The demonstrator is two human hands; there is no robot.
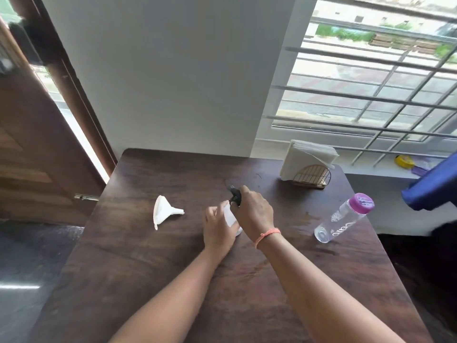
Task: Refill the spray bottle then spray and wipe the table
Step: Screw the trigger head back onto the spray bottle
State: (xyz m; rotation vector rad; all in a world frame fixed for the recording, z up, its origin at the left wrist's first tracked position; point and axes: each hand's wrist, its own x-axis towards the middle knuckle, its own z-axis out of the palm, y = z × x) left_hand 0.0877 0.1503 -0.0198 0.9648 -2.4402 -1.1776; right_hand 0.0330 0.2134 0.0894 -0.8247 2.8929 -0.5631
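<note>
Hands meet at the middle of the table, both on the spray bottle. The left hand wraps the white body from the near-left side, fingers curled round it. The right hand grips the black spray head from the right, fingers closed over the neck, a cord band at its wrist.

The bottle leans with its base towards the person, just under the left palm, and its long axis runs up and away, the nozzle pointing beyond the right knuckles. That axis is what the next move turns on: judging by the grip, the head is being twisted on or off, body held against head.

The funnel lies on its side left of the left hand, near but apart, spout towards the hands. The water bottle, capped in purple, stands right of the right hand, well apart. Napkins in their holder sit beyond the right hand, ready for wiping.
</note>
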